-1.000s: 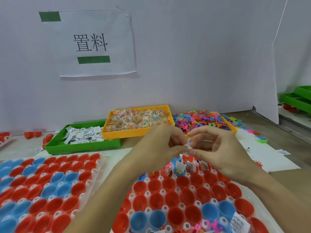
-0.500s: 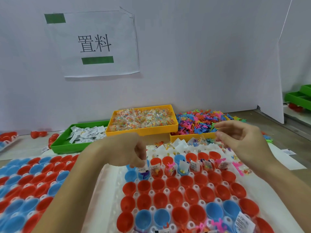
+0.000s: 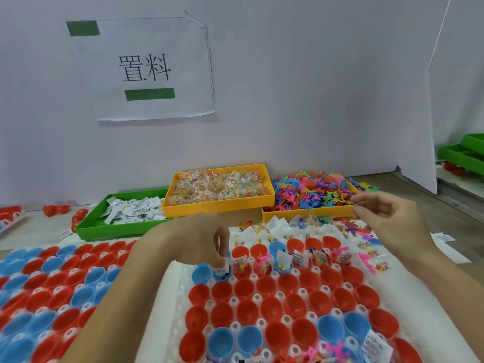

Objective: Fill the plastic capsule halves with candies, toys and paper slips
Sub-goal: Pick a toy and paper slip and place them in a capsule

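Grey-brown table (image 3: 408, 187) against a white wall. On it: green tray (image 3: 115, 227) of paper slips, two yellow trays (image 3: 217, 204) of wrapped candies and colourful toys side by side, two white racks (image 3: 178, 289) of red and blue capsule halves, loose red halves (image 3: 53, 209) at far left.
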